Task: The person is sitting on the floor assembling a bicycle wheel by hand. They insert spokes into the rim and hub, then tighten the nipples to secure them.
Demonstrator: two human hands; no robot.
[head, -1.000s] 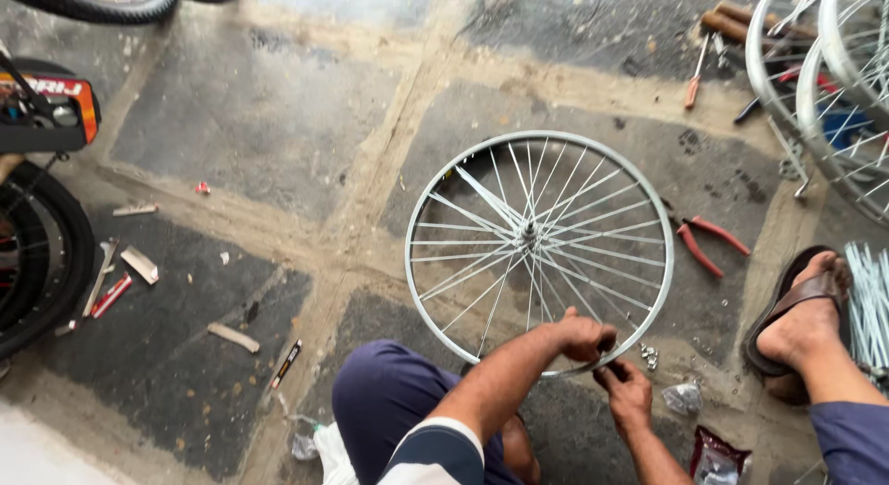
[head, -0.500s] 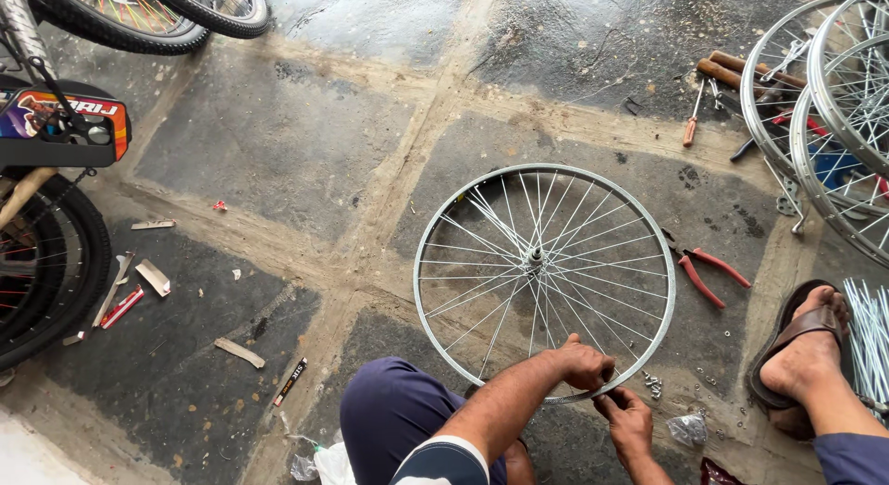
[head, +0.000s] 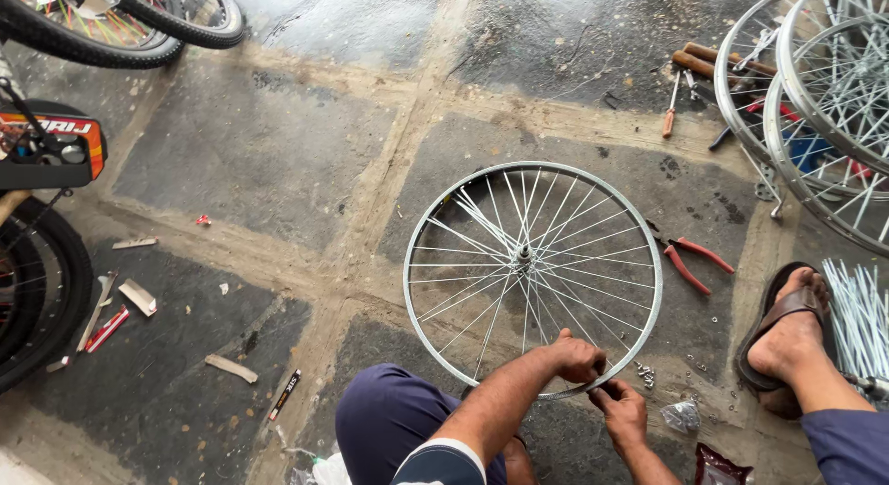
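From where I stand, two black bicycle tyres (head: 120, 26) sit at eleven o'clock and one more (head: 42, 290) at nine o'clock; one spoked wheel rim (head: 532, 277) lies flat at the centre of the stone-slab floor (head: 250, 161), one pair of red-handled pliers (head: 690, 261) at its three o'clock side, and at least two more bare rims (head: 815, 105) lean at two o'clock. At the rim's six o'clock edge the left hand (head: 576, 357) is closed over the metal hoop, while the right hand (head: 622, 413) just below pinches something too small to tell. One sandalled foot (head: 787, 332) rests at four o'clock beside one bundle of loose spokes (head: 857, 323), on worn dark slabs with sandy joints.
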